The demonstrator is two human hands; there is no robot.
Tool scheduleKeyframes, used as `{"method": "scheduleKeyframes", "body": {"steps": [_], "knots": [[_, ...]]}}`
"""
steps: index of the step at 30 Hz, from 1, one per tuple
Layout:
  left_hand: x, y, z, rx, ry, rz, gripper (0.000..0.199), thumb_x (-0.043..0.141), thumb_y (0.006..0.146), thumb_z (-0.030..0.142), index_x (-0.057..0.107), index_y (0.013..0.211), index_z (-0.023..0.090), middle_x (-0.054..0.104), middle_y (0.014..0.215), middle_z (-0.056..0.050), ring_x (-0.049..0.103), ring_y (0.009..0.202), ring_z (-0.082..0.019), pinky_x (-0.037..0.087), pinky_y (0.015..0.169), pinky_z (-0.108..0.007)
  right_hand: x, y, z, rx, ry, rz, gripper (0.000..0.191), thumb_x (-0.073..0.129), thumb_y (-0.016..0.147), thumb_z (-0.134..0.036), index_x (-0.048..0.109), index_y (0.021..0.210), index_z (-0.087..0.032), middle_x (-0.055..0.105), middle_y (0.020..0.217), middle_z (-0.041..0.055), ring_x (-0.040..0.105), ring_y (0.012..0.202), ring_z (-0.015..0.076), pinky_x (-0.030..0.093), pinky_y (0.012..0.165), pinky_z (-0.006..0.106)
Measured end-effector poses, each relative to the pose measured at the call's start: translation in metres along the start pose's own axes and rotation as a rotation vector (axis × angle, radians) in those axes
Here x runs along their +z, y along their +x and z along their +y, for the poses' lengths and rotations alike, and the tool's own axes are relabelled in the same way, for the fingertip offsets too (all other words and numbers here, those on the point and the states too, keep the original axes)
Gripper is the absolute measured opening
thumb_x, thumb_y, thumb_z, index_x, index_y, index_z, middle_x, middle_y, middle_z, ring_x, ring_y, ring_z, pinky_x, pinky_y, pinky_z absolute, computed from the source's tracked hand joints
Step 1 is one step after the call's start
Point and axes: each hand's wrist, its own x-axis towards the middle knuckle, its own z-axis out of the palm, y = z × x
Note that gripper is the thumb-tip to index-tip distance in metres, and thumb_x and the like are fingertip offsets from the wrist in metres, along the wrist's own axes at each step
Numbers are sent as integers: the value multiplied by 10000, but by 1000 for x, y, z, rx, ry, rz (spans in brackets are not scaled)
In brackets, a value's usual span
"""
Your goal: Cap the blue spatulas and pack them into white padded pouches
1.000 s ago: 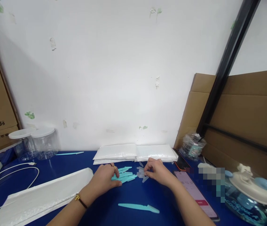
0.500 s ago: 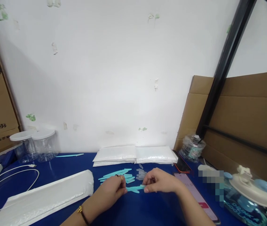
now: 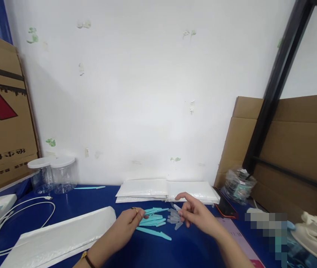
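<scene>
My left hand (image 3: 127, 224) pinches a slim teal eyebrow razor (image 3: 158, 211) between thumb and fingers, its free end pointing right. Beneath it lies a loose pile of similar teal razors (image 3: 151, 221) on the blue table. One more teal razor (image 3: 155, 233) lies in front of the pile. My right hand (image 3: 197, 214) has thumb and fingers closed on a small translucent cap (image 3: 176, 207), with the index finger raised. Just left of that hand, several translucent caps (image 3: 173, 216) lie in a small heap.
White padded packets (image 3: 141, 189) lie along the wall, and a long white packet (image 3: 63, 236) rests at left. Two clear jars (image 3: 63, 175), a white cable (image 3: 21, 208) and a single teal razor (image 3: 90, 188) are at back left. A phone (image 3: 239, 242) and a bottle (image 3: 311, 238) stand right.
Both hands were together at a teal razor. Now my right hand has moved away to the caps and grips one. My left hand holds a razor over the pile. The view has shifted.
</scene>
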Motion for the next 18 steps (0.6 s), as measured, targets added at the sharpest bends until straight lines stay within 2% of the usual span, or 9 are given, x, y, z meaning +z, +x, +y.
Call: {"method": "scheduleKeyframes", "body": {"steps": [3, 6, 8, 15, 18], "knots": [[4, 1, -1, 7, -1, 37, 389, 276, 909, 461, 513, 755, 194, 559, 785, 5, 495, 751, -147, 381, 705, -239, 12, 2, 2, -20, 69, -5, 345, 648, 751, -469, 560, 891, -166, 626, 655, -10, 593, 528, 117, 450, 530, 236], [5, 2, -3, 4, 30, 69, 355, 297, 902, 447, 487, 741, 194, 540, 751, 9, 479, 711, -143, 376, 674, -237, 20, 5, 6, -44, 127, 6, 369, 632, 763, -490, 545, 903, -160, 666, 745, 36, 646, 632, 158, 466, 585, 272], [4, 2, -3, 8, 58, 93, 348, 294, 903, 438, 482, 740, 195, 540, 753, 7, 478, 712, -145, 374, 680, -240, 23, 5, 7, -54, 133, 14, 371, 591, 785, -520, 522, 888, -170, 674, 768, 43, 637, 598, 150, 456, 560, 271], [1, 2, -3, -2, 96, 108, 323, 302, 898, 408, 496, 748, 198, 562, 779, 0, 489, 720, -150, 370, 684, -246, 27, 4, 8, -156, -27, 155, 294, 649, 763, -458, 562, 786, -179, 610, 658, -1, 596, 635, 140, 455, 605, 261], [0, 2, -3, 1, 91, 112, 314, 309, 896, 401, 491, 741, 198, 559, 771, -1, 496, 722, -153, 374, 687, -251, 26, 6, 8, -154, -13, 155, 291, 644, 770, -451, 578, 782, -168, 614, 631, 2, 592, 599, 135, 451, 580, 253]]}}
